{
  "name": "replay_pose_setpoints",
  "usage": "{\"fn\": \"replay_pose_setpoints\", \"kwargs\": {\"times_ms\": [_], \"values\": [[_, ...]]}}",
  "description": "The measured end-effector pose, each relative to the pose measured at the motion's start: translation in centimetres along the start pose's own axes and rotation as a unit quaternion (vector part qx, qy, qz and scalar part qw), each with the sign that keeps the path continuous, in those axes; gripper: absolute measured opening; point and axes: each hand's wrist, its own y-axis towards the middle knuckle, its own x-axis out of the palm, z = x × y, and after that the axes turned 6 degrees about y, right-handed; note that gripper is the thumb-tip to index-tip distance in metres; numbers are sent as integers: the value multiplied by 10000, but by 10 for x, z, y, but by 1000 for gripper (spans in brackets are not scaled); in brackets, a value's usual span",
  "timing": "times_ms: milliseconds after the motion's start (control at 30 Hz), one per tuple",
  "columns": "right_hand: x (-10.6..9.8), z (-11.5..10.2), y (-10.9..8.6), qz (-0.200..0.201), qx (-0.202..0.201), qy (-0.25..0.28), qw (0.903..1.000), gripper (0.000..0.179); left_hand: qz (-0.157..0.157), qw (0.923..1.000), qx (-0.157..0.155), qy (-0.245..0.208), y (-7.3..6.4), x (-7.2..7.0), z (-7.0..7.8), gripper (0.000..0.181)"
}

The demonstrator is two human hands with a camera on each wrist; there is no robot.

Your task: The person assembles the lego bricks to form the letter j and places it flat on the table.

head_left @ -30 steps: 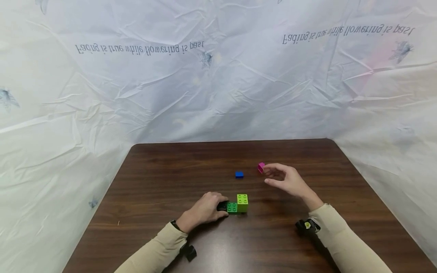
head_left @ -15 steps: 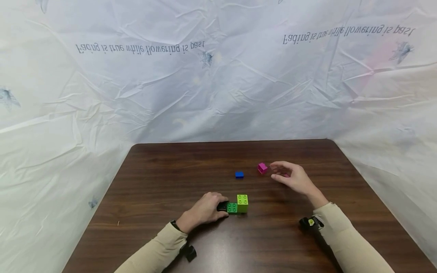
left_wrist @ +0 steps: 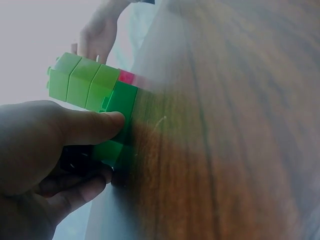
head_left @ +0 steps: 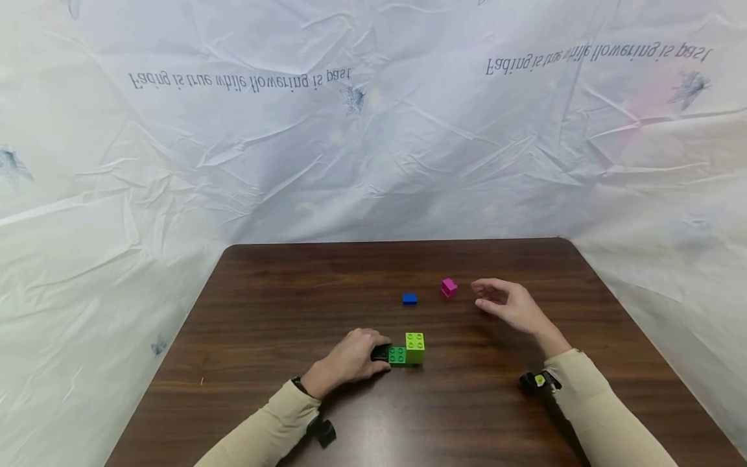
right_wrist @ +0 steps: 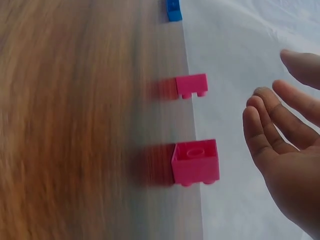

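While the left hand (head_left: 349, 360) pinches the studded black-and-green plastic bricks (head_left: 397, 355), the right hand (head_left: 518, 310), empty and loose-fingered, nears a boxy pink plastic brick (right_wrist: 196, 171), presumably light, stiff, best gripped by its sides.

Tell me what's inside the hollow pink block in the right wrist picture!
Inside the pink block, the right wrist view shows a round tube. The deeper part is covered by the block itself, so I can't see there.

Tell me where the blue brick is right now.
In the head view, the blue brick lies on the table just right of centre, left of the nearest pink brick and beyond the lime stack.
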Motion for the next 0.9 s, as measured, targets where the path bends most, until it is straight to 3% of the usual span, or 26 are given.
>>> {"fn": "replay_pose_setpoints", "kwargs": {"times_ms": [333, 900], "values": [[-13, 14, -2, -384, 186, 59, 9991, 49, -84, 9999, -103, -36, 0, -1, 1, 44], [-26, 30, -3, -452, 278, -237, 9983, 48, 19, 10000, 14, -28, 1, 0, -1, 43]]}}
